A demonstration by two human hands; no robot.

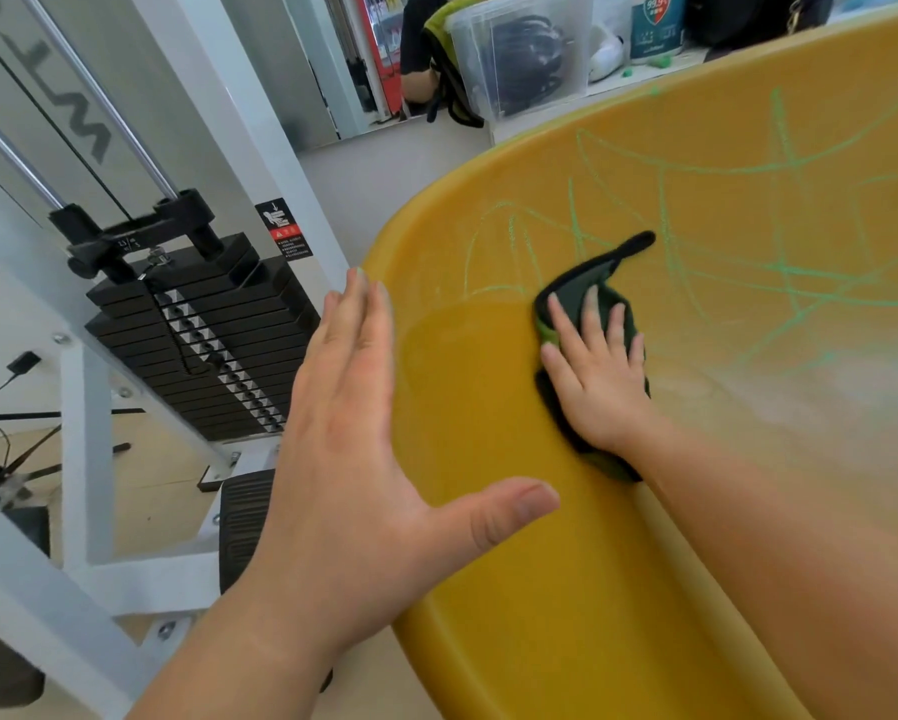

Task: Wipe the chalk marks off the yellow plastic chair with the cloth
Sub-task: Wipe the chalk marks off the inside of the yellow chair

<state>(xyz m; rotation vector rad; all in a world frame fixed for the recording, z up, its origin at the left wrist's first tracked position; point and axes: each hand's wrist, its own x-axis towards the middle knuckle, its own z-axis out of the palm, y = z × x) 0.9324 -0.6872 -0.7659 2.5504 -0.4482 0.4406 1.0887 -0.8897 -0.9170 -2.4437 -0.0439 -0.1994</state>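
Fingers [595, 319] of the right hand [600, 392] lie straight and slightly spread, flat on the dark green cloth [590, 277]; nothing pinches it, only downward pressure holds it. Cloth sits on the inner face of the yellow plastic chair [514, 589], at the lower left edge of the green chalk marks [779, 267]. One corner of the cloth sticks out loose, up toward the marks.

Left hand [353, 459]: fingers straight and pressed together, thumb splayed, at the chair's left rim. Contact with the rim: cannot tell.

Most marks remain, above and right of the cloth. Pale hazy patch low on the right.

Risks, as judged:
- Ungripped cloth may slide out or bunch under the palm on smooth plastic, leaving bare skin to smear chalk.
- A chalk-loaded cloth may spread haze rather than lift it.
- If the left hand is not bracing, a hard stroke may shift the chair toward the weight stack [213, 345] close beside it.
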